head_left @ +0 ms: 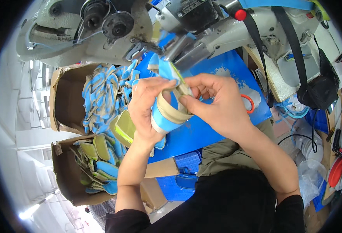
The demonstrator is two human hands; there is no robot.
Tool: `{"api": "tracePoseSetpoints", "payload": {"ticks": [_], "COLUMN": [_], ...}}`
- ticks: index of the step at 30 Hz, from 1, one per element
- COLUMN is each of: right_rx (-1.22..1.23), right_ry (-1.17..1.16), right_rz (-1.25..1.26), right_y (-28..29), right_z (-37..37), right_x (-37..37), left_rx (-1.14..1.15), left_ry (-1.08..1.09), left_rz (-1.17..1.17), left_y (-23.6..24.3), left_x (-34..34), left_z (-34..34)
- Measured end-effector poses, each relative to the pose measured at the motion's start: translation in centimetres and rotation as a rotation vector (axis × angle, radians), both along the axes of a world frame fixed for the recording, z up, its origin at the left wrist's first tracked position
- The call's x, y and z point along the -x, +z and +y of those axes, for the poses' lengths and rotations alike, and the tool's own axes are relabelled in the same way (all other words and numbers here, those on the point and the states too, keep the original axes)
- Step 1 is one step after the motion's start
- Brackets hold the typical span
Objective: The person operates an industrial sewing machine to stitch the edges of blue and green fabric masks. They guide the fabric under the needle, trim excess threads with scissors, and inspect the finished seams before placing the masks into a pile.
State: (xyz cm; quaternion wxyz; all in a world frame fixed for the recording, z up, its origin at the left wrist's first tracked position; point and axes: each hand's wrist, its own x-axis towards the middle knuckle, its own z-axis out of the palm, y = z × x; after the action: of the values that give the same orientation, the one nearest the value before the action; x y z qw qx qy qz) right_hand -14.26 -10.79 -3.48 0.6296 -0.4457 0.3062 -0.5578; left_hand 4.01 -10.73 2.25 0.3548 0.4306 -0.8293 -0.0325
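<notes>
Workpiece: a blue and beige fabric band (165, 121), curled into a loop, at the centre of the frame, above the blue tabletop (178, 145).
Left grip: the left hand (143, 106) clamps the loop's left side, thumb across its top.
Right grip: the right hand (227, 106) pinches the upper right edge between thumb and fingers.
Band and hands: it lies between both, touching each; its long axis is hard to fix because it curls, though a narrow part points up-frame toward the sewing machine (68, 48).
Hidden: fingers cover much of the band; whether the upper strip is the same piece, or touches the machine's blurred metal parts, cannot be told.
</notes>
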Motion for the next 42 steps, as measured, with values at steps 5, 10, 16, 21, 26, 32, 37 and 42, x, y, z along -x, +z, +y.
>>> {"api": "tracePoseSetpoints", "payload": {"ticks": [5,10,16,21,26,32,37,42], "right_rx": [0.001,-0.001,-0.032,-0.026,-0.040,-0.087,-0.091,-0.076], "right_ry": [-0.009,-0.004,0.033,0.039,0.056,0.078,0.088,0.092], "right_rz": [-0.020,-0.058,-0.066,-0.042,-0.070,-0.108,-0.112,-0.111], "right_y": [0.2,0.2,0.2,0.1,0.1,0.5,0.8,0.9], "right_z": [0.1,0.1,-0.2,0.5,0.7,-0.2,-1.8,-2.1], "right_x": [-0.1,-0.2,-0.1,-0.2,-0.1,-0.5,-0.9,-1.0], "left_rx": [-0.091,0.061,0.238,0.294,0.283,0.269,0.300,0.362], "left_ry": [0.012,-0.033,-0.008,-0.018,-0.010,-0.020,0.016,0.016], "left_rz": [0.057,-0.123,-0.389,-0.459,-0.467,-0.411,-0.393,-0.397], "left_y": [0.2,0.2,1.5,1.8,1.9,2.5,2.8,2.3], "left_x": [0.0,-0.5,0.4,0.1,-0.3,-0.4,-0.1,-0.3], "left_z": [0.4,-0.1,0.2,0.3,0.2,-1.0,-2.0,-2.0]}}
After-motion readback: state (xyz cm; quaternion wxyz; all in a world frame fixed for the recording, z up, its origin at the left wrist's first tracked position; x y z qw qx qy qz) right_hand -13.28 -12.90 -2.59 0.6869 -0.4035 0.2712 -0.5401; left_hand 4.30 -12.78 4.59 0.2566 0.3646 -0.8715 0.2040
